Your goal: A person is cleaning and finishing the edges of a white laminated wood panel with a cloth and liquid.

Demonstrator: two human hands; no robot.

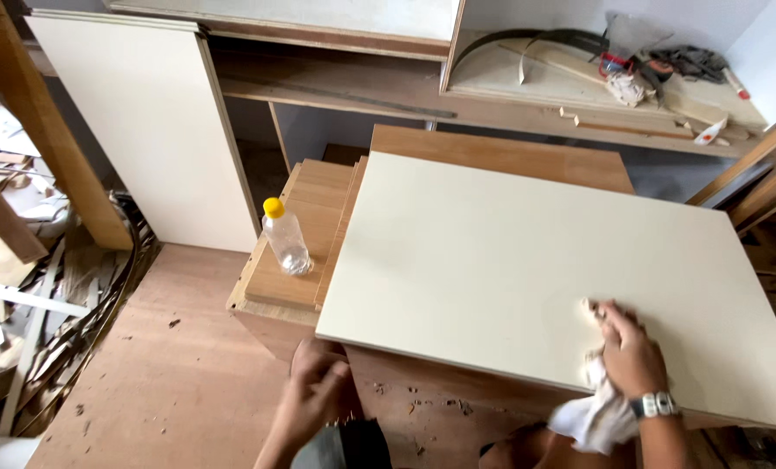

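On the near right corner of the cream laminated board point(527, 260), the right hand point(630, 347) presses a crumpled white rag point(595, 415) flat against the surface, fingers curled over the cloth so that the palm bears down on it; a metal wristwatch point(655, 405) sits on that wrist. The board lies level across a stack of brown plywood pieces point(305, 252), which raises it to a height the hands can reach, and its near edge overhangs that stack. The left hand point(318, 382) is below the board's near left corner, loosely closed on nothing that shows; whether it touches the edge I cannot tell. Left of the board, upright on the plywood stack, stands a clear plastic bottle point(285, 239) with a yellow cap, close enough for either hand; it looks nearly empty, with perhaps a little clear liquid at the bottom. Beyond the board, a second cream panel point(145, 122) leans against the wall, and a shelf point(596, 95) holds strips and tools. Wood scraps point(23, 287) litter the floor left of the board.
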